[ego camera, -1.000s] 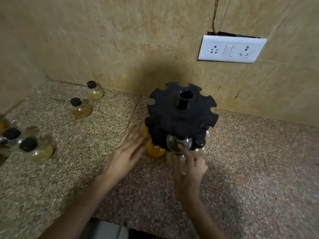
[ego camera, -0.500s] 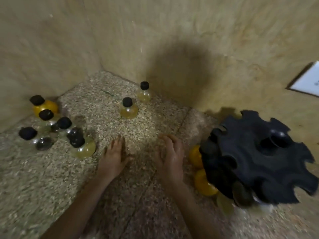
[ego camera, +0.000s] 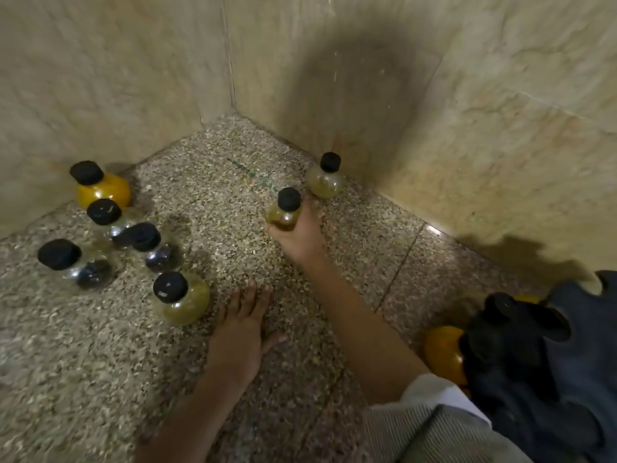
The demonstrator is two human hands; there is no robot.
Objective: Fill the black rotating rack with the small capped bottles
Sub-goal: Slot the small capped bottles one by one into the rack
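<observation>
Right hand (ego camera: pixel 295 237) wrapped around olive bottle (ego camera: pixel 283 215), long axis upright, black cap (ego camera: pixel 289 198) above fingers. Left hand (ego camera: pixel 241 332) flat, fingers spread, empty. Rack (ego camera: pixel 547 369) well right of grip.

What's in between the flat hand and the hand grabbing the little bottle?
Nothing, just bare speckled counter between the left hand and the right hand holding the bottle, seen from the head camera.

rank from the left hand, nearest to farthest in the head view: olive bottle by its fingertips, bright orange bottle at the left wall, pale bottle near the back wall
1. Olive black-capped bottle, just left of the left hand.
2. Pale black-capped bottle, beyond it to the right.
3. Bright orange black-capped bottle, far left, roughly as far; too close to call.
</observation>
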